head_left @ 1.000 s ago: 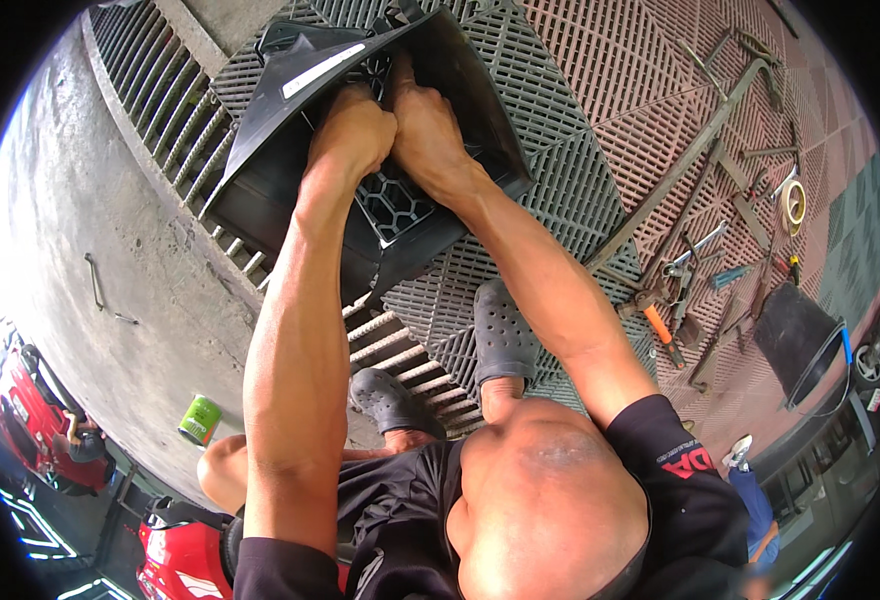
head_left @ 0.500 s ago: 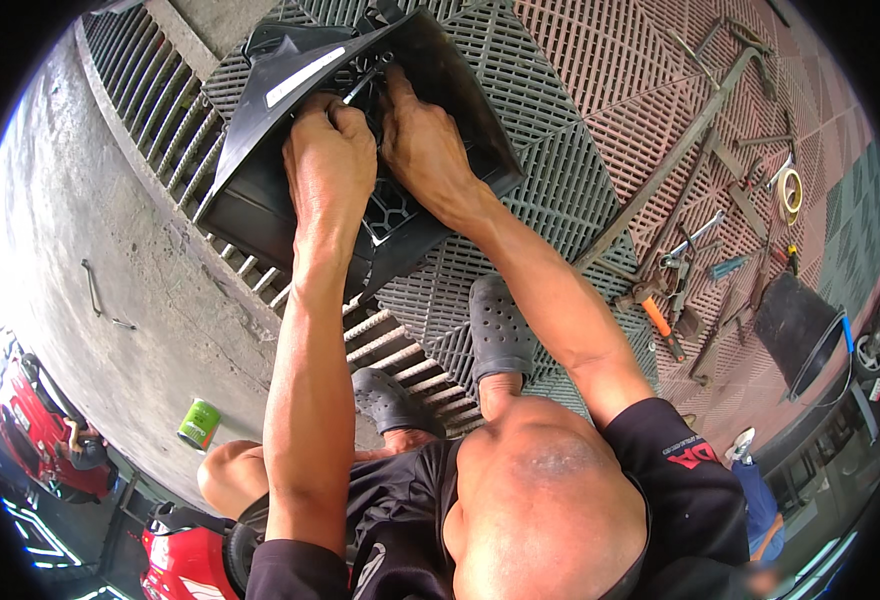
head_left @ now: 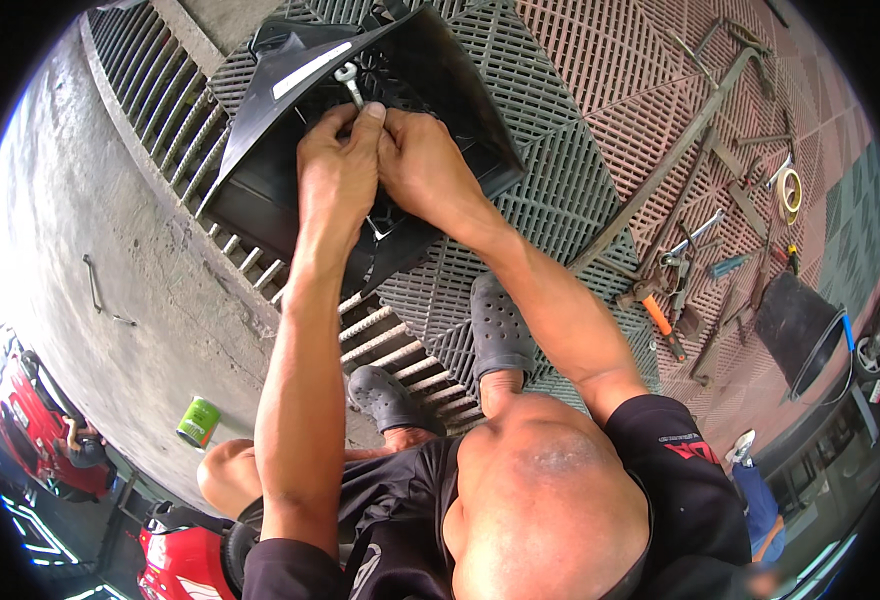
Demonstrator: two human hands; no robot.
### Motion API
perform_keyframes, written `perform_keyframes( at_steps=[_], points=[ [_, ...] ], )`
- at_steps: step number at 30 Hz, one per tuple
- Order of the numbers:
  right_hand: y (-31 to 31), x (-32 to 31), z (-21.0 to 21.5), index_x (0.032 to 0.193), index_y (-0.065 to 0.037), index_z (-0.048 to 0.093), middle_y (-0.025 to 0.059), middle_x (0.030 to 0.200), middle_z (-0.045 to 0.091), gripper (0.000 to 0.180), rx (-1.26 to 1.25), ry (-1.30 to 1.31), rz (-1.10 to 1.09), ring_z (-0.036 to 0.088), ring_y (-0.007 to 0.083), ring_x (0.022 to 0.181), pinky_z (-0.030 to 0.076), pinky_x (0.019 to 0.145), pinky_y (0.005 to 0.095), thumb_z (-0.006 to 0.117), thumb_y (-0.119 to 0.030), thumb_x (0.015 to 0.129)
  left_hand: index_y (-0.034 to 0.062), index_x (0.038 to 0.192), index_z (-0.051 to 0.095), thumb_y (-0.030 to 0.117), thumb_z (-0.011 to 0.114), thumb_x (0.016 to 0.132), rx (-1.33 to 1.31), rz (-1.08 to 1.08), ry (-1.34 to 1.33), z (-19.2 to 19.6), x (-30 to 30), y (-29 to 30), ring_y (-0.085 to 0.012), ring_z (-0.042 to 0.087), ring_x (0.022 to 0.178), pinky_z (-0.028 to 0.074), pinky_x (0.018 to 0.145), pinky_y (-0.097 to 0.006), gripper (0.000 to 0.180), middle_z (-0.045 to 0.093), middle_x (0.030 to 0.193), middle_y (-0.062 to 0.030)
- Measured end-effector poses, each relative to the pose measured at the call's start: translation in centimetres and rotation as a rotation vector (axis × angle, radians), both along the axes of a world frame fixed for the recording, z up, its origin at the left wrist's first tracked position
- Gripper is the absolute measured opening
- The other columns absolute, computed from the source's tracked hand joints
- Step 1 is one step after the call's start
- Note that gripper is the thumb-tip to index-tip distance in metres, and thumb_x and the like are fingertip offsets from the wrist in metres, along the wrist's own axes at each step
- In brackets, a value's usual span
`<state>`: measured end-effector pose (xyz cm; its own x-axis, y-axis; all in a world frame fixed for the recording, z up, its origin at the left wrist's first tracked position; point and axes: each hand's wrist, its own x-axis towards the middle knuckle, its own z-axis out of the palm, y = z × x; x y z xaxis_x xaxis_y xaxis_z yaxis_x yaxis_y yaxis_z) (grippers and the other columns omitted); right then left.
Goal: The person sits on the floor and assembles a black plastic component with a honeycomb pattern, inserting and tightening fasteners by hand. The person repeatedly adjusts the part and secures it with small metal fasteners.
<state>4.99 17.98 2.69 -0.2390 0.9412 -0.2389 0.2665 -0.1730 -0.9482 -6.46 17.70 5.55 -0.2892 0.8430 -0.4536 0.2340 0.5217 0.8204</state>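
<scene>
A small silver wrench (head_left: 352,85) points up and away from my hands with its open-ended jaw showing. Its lower end is hidden between my fingers. My left hand (head_left: 338,165) is closed on the shaft, thumb along it. Pressed against it, my right hand (head_left: 428,168) has its fingers curled in around the same end of the wrench. Both hands are over a black plastic housing (head_left: 250,205) with raised sides and a ribbed, webbed inside. A white label (head_left: 312,70) is on its sloping panel. My hands cover the middle of the housing.
The housing rests on grey grid floor tiles (head_left: 560,130) beside a barred drain (head_left: 400,355). To the right lie a long metal bar (head_left: 650,185), an orange-handled hammer (head_left: 660,320), a tape roll (head_left: 789,196) and a black bucket (head_left: 800,335). A green can (head_left: 198,422) stands left.
The wrench has been turned round: its ring end was showing near my right fingertips, now the open jaw points away. My hands have come together and drawn slightly back from the housing's inside.
</scene>
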Motion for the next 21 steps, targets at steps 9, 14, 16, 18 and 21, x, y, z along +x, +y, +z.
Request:
perform_keyframes(
  at_steps=[9,14,16,18,21],
  points=[
    [1.2,0.7,-1.6,0.134,0.006,0.058,0.0301,0.084,0.07,0.039,0.106,-0.241,-0.074,0.071,0.0472,0.08,0.054,0.078,0.0521,0.053,-0.015,0.101,0.0066,0.125,0.068,0.025,0.05,0.101,-0.113,-0.451,0.768,-1.9,-0.5,5.3,-0.0464,0.061,0.12,0.05,0.1,-0.051,0.035,0.066,0.127,-0.0257],
    [2.5,-0.3,-4.3,0.146,0.005,0.046,0.0321,0.08,0.068,0.055,0.211,-0.368,-0.009,0.069,0.0507,0.079,0.054,0.077,0.0565,0.052,-0.005,0.093,0.0013,0.118,0.068,0.013,0.049,0.093,0.021,-0.563,0.78,-4.4,-2.2,7.7,-0.0488,0.063,0.112,0.05,0.097,-0.052,0.033,0.067,0.118,-0.0314],
    [2.6,-0.5,-4.8,0.148,0.005,0.044,0.0325,0.079,0.068,0.06,0.221,-0.395,-0.012,0.069,0.0503,0.078,0.055,0.077,0.0566,0.052,-0.003,0.09,0.0005,0.114,0.069,0.012,0.05,0.091,0.008,-0.617,0.829,-4.7,-2.2,8.1,-0.048,0.065,0.109,0.051,0.094,-0.051,0.032,0.068,0.114,-0.031],
    [2.7,-0.6,-5.2,0.15,0.006,0.042,0.0326,0.079,0.068,0.064,0.215,-0.41,-0.005,0.069,0.0502,0.078,0.055,0.077,0.0564,0.053,-0.002,0.087,-0.0001,0.111,0.07,0.012,0.053,0.09,0.033,-0.682,0.88,-5.5,-2.6,8.6,-0.047,0.066,0.106,0.052,0.09,-0.052,0.03,0.069,0.112,-0.0293],
    [3.1,-1.1,-4.3,0.152,0.007,0.039,0.0324,0.082,0.069,0.069,0.185,-0.402,0.049,0.07,0.0499,0.08,0.056,0.078,0.0561,0.054,-0.001,0.085,-0.0006,0.109,0.07,0.015,0.058,0.089,0.102,-0.828,1.019,-8.4,-5.4,9.5,-0.046,0.068,0.102,0.054,0.086,-0.052,0.028,0.071,0.108,-0.0269]
  ],
)
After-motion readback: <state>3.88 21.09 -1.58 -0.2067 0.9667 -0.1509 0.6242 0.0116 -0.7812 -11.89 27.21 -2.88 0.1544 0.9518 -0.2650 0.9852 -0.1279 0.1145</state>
